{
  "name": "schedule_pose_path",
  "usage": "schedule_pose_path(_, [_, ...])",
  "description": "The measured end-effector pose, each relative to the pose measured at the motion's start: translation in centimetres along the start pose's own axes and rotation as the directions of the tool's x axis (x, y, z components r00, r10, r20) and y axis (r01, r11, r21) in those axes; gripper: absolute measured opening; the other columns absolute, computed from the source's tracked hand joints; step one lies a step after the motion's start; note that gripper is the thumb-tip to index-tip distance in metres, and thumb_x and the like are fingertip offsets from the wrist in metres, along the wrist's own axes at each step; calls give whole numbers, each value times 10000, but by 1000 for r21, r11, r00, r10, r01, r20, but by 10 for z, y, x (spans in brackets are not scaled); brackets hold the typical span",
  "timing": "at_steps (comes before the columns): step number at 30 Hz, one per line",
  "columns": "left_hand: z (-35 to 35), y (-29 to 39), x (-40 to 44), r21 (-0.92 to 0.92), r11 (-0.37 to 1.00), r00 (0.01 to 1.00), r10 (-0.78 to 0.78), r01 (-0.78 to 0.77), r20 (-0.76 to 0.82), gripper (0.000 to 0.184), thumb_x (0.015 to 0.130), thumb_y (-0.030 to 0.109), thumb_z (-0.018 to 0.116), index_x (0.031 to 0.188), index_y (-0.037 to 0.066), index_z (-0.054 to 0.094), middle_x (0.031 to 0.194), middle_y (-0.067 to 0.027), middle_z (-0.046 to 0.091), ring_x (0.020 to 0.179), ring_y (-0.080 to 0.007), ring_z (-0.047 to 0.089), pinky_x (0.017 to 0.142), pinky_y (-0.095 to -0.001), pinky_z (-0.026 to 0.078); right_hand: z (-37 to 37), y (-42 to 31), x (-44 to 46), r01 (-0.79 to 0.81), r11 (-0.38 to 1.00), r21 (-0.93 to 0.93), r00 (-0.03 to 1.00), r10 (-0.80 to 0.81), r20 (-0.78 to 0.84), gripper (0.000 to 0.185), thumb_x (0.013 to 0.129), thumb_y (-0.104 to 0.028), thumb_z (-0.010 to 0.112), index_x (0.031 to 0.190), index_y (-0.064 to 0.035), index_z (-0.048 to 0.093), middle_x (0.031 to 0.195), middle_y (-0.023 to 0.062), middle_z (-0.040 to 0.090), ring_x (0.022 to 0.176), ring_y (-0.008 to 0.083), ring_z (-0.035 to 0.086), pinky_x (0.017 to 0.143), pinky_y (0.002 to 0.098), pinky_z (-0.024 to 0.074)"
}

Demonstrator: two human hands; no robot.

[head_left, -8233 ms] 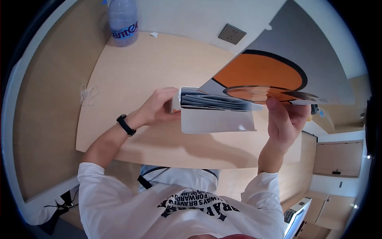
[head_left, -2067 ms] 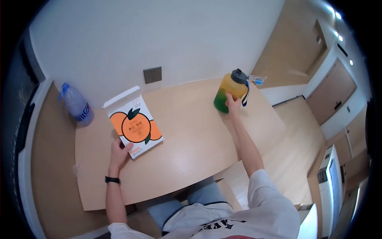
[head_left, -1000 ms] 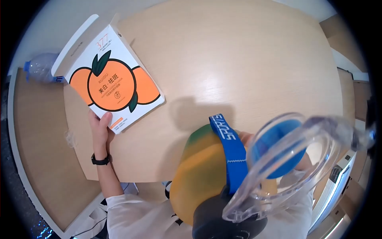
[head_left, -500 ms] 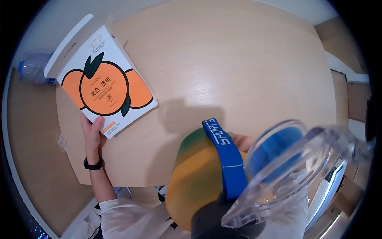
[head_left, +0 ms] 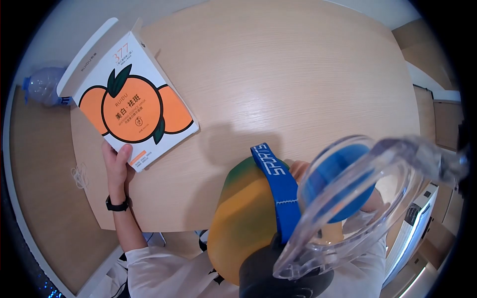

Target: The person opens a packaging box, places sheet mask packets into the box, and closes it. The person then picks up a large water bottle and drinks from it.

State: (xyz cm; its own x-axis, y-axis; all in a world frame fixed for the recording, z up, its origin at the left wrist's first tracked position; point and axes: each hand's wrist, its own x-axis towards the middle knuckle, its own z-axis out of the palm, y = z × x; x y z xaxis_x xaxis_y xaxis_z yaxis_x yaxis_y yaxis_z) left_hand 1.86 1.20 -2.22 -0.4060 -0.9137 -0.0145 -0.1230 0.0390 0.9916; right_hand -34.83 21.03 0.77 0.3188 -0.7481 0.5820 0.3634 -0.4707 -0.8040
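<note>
My left hand (head_left: 117, 159) grips the lower corner of a white box (head_left: 144, 111) with orange fruit printed on it, thumb on its front. The box's top flap stands open. Close to the camera, a yellow-green bottle (head_left: 243, 218) with a dark lid (head_left: 278, 270) and a blue strap (head_left: 280, 193) is tilted up toward me. Clear plastic loops with a blue disc (head_left: 343, 181) hang at its lid side. My right hand (head_left: 299, 170) is behind the bottle, holding it; most of its fingers are hidden.
A clear bottle with a blue cap (head_left: 44, 87) lies behind the box at the left in this view. A white string (head_left: 78, 176) is at the left edge of the wooden table (head_left: 298, 74). A screen (head_left: 415, 233) glows at the right.
Since the earlier frames, the yellow-green bottle has come off the table and close to the camera in my right hand. The box stays in my left hand. Over the last half second little has moved.
</note>
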Motion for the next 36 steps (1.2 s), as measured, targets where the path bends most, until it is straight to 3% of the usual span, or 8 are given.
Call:
schedule_pose_path(25, [-5,-4,0,48,999,1000,-5,4,7,603,813,329,702,1209,-61,470,1115,-105,592,998,-168,581,860,-314,471,-1,0,-2,-47,999,-17,998,47,38,224,814,-214,679,719,-51,559,548,67,509,441,261,481,408,329,354])
schedule_pose_path(36, [4,3,-1,-35,999,1000,-27,27,-9,573,817,300,701,1194,-67,472,1114,-111,591,993,-166,590,838,-314,494,1,4,-4,-31,999,8,999,31,12,238,816,-213,682,706,-55,541,550,66,501,442,266,469,407,330,343])
